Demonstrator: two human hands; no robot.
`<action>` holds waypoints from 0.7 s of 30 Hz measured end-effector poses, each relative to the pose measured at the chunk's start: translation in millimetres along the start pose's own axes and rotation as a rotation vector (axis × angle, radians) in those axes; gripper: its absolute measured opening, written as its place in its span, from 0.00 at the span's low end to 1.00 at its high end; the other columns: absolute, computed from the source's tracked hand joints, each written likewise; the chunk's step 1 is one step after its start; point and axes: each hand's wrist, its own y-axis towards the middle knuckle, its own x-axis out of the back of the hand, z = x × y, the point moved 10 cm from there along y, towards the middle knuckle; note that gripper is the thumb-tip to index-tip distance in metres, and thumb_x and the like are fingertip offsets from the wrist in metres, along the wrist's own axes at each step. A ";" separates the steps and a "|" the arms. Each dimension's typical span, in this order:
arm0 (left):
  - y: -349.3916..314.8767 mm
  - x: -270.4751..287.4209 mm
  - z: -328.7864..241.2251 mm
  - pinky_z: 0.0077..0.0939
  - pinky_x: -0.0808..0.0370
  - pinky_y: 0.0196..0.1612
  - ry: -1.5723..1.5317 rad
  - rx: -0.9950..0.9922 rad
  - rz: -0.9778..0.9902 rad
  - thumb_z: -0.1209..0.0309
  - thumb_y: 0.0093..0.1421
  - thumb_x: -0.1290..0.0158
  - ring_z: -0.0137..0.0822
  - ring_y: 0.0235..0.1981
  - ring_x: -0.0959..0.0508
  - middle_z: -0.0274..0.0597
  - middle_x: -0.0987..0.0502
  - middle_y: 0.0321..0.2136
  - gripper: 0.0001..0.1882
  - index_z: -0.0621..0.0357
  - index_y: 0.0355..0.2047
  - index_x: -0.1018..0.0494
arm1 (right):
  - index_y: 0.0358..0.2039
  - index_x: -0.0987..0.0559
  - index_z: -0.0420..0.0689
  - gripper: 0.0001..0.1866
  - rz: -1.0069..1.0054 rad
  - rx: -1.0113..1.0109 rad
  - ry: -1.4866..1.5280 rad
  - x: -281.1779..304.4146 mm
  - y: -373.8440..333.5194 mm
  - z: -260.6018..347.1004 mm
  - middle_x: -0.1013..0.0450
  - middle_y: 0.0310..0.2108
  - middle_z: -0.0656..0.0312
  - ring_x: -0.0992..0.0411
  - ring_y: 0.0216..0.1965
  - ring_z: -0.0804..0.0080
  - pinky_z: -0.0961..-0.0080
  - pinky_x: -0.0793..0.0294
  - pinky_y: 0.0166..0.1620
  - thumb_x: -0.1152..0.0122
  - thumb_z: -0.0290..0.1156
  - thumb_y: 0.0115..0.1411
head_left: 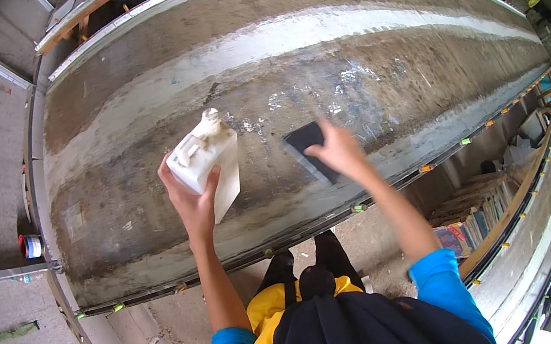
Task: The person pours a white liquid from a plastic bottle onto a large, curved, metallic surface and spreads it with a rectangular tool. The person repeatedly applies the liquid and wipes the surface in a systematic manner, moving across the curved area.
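Note:
My left hand (193,200) is wrapped round a white plastic jug (225,170) with a moulded handle and a narrow neck. The jug is tilted above the near-left part of a long, stained table (375,66); I cannot tell whether its neck is capped. To its right, my right hand (339,149) grips a dark, flat rectangular piece (301,139) by its right side, thumb on top. A greyish strip runs along the left edge of that piece. Whether it touches the tabletop is unclear.
Small coloured clips (358,208) line the table's near rail. A tin with a red and white label (30,246) sits beyond the left end. Thin upright boards (483,218) stand under another long table (527,260) at the right.

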 end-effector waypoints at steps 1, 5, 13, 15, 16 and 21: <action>-1.0 -10.8 -2.8 0.29 0.36 0.50 -0.022 0.001 0.023 0.71 0.46 0.37 0.36 0.46 0.33 0.45 0.36 0.44 0.36 0.61 0.52 0.45 | 0.51 0.33 0.39 0.37 0.122 -0.027 -0.013 -17.3 -0.3 9.2 0.26 0.33 0.43 0.26 0.36 0.50 0.63 0.27 0.40 0.31 0.43 0.43; -6.3 -31.4 -10.9 0.29 0.36 0.50 -0.064 0.005 0.030 0.72 0.45 0.37 0.36 0.47 0.33 0.44 0.36 0.44 0.36 0.60 0.52 0.44 | 0.53 0.35 0.40 0.37 -0.019 -0.132 0.049 12.1 25.3 -66.2 0.26 0.36 0.44 0.26 0.41 0.52 0.62 0.28 0.44 0.32 0.42 0.44; -35.3 -80.6 -26.8 0.30 0.36 0.51 0.032 0.009 -0.075 0.69 0.44 0.35 0.37 0.47 0.34 0.44 0.36 0.44 0.38 0.61 0.52 0.44 | 0.51 0.31 0.52 0.24 -0.125 0.099 -0.320 123.6 74.2 -153.6 0.25 0.36 0.52 0.25 0.29 0.62 0.69 0.26 0.31 0.39 0.33 0.52; -38.2 -105.0 -34.0 0.30 0.37 0.51 0.032 0.009 -0.082 0.70 0.44 0.35 0.37 0.47 0.34 0.44 0.36 0.44 0.38 0.62 0.52 0.44 | 0.47 0.30 0.49 0.18 -0.081 0.342 -0.379 90.7 82.4 -145.2 0.25 0.36 0.53 0.29 0.20 0.70 0.79 0.28 0.20 0.42 0.28 0.54; -41.4 -110.7 -38.4 0.30 0.37 0.51 0.036 0.007 -0.095 0.70 0.44 0.36 0.37 0.48 0.34 0.44 0.36 0.44 0.38 0.62 0.52 0.44 | 0.43 0.29 0.48 0.17 -0.224 0.500 -0.522 82.7 69.7 -130.5 0.26 0.23 0.59 0.30 0.18 0.70 0.77 0.29 0.20 0.46 0.20 0.51; -70.0 -116.4 -46.0 0.30 0.37 0.52 0.031 0.024 -0.196 0.72 0.44 0.36 0.37 0.48 0.34 0.45 0.36 0.45 0.38 0.61 0.52 0.45 | 0.43 0.24 0.49 0.26 0.031 1.042 -0.357 45.3 -49.4 -107.2 0.25 0.29 0.59 0.28 0.27 0.71 0.74 0.26 0.32 0.33 0.24 0.38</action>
